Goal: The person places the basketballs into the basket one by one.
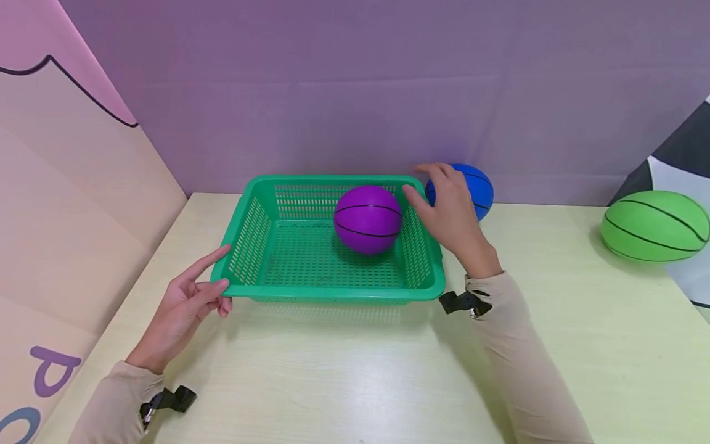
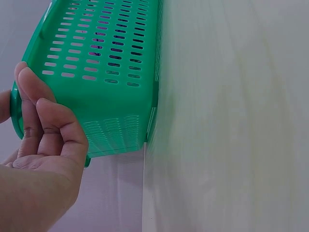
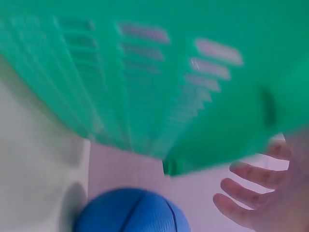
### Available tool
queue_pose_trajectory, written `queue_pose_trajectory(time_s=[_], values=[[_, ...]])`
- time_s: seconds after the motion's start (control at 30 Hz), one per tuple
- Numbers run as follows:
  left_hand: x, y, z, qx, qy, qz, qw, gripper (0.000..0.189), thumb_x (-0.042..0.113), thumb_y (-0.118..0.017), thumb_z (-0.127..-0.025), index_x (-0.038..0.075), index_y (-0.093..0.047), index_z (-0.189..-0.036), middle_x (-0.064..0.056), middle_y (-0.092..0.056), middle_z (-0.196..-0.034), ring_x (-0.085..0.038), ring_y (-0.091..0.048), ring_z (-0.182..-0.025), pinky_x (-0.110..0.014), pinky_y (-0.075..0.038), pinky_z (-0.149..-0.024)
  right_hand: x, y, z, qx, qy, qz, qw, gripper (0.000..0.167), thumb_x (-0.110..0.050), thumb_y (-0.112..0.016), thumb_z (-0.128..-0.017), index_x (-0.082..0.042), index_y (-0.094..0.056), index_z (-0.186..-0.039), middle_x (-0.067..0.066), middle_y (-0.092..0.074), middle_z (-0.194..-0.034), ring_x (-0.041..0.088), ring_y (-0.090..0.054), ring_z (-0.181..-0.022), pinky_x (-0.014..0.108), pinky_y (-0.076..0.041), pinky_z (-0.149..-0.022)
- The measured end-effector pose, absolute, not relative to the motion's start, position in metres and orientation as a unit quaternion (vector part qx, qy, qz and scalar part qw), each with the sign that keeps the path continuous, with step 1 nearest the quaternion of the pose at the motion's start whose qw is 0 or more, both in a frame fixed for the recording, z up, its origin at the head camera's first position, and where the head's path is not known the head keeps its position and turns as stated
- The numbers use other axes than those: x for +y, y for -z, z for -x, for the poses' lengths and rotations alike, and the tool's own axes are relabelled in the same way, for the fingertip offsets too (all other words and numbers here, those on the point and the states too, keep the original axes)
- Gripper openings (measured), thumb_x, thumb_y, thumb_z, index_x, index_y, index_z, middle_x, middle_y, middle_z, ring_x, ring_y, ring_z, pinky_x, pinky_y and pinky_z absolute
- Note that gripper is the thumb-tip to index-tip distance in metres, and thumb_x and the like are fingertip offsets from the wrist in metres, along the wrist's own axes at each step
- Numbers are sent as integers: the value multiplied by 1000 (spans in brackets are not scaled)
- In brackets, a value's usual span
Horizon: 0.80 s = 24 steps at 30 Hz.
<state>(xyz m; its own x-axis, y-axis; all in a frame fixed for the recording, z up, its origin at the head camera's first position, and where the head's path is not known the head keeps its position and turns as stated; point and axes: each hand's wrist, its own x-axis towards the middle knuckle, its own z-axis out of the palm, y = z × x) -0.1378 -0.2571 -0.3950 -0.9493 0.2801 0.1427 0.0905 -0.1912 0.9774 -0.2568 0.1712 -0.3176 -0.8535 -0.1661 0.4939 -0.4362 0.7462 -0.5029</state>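
Set toward the back of a pale, faintly grained table (image 1: 344,370), close to a creased purple backdrop (image 1: 388,123): a green basket (image 1: 333,293), with its long axis left to right, roughly parallel to the backdrop, and its mouth facing up. Made of glossy moulded plastic, rectangular with rounded corners, with a smooth lipped rim, flaring walls pierced by rows of slots, and a latticed base. Gripped at the near left corner of the rim by the left hand (image 1: 180,308), with thumb above and fingers bent beneath. Over the far right corner, loosely spread and holding nothing, the right hand (image 1: 452,213); impossible to tell whether touching the rim. Inside, in the right half, a shiny round purple ball (image 1: 368,220) with near-horizontal black seams. Outside, just beyond the right end and partly behind the right hand, a fine-textured blue ball (image 1: 481,188). Well apart at far right, a smooth, black-lined green ball (image 1: 656,226).
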Motion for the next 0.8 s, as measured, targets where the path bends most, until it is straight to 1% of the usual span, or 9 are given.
queue_pose_trajectory(time_s=[0.2, 0.27, 0.33, 0.4, 0.47, 0.6, 0.8], values=[[-260, 395, 136, 636, -755, -143, 63, 57, -3, -48, -102, 7, -30, -156, -4, -69, -72, -14, -66, -69, -24, -56, -68, 193, 310, 263, -904, -320, -135, 249, 42, -28, -62, -98, -4, -58, -133, 19, -49, -139, 40, -37, -132, 59, -35, -105], [-260, 395, 136, 636, -756, -144, 62, 57, -3, -48, -102, 7, -30, -156, -4, -69, -72, -14, -67, -69, -25, -56, -69, 199, 309, 264, -903, -322, -126, 256, 43, -27, -63, -98, -4, -57, -134, 19, -46, -142, 39, -34, -134, 59, -36, -105], [-261, 395, 136, 635, -756, -145, 62, 57, -3, -48, -102, 7, -30, -156, -5, -69, -72, -14, -67, -69, -25, -56, -69, 206, 309, 264, -905, -320, -116, 255, 46, -27, -62, -98, -4, -54, -138, 20, -41, -147, 38, -28, -138, 59, -32, -108], [-261, 395, 136, 634, -757, -147, 62, 57, -3, -47, -102, 7, -30, -156, -5, -69, -72, -14, -67, -70, -25, -56, -69, 212, 310, 265, -911, -312, -107, 246, 51, -29, -61, -99, -6, -50, -142, 21, -36, -151, 38, -23, -142, 60, -28, -111], [-261, 395, 135, 633, -757, -148, 61, 57, -4, -47, -102, 6, -30, -156, -5, -69, -72, -14, -67, -70, -25, -56, -69, 217, 312, 266, -920, -299, -96, 233, 55, -32, -61, -99, -8, -46, -146, 22, -29, -155, 38, -17, -145, 62, -22, -113], [-261, 396, 135, 632, -758, -149, 61, 57, -4, -47, -102, 6, -30, -156, -4, -69, -72, -13, -67, -69, -25, -56, -69, 226, 321, 271, -936, -273, -86, 205, 67, -37, -64, -97, -12, -36, -152, 23, -21, -159, 40, -9, -147, 66, -13, -113], [-261, 396, 136, 630, -759, -150, 63, 57, -4, -47, -103, 6, -30, -156, -5, -70, -73, -14, -67, -70, -25, -56, -69, 246, 339, 282, -952, -255, -65, 154, 90, -53, -66, -91, -21, -19, -160, 19, -6, -164, 40, 0, -148, 75, -10, -107]])
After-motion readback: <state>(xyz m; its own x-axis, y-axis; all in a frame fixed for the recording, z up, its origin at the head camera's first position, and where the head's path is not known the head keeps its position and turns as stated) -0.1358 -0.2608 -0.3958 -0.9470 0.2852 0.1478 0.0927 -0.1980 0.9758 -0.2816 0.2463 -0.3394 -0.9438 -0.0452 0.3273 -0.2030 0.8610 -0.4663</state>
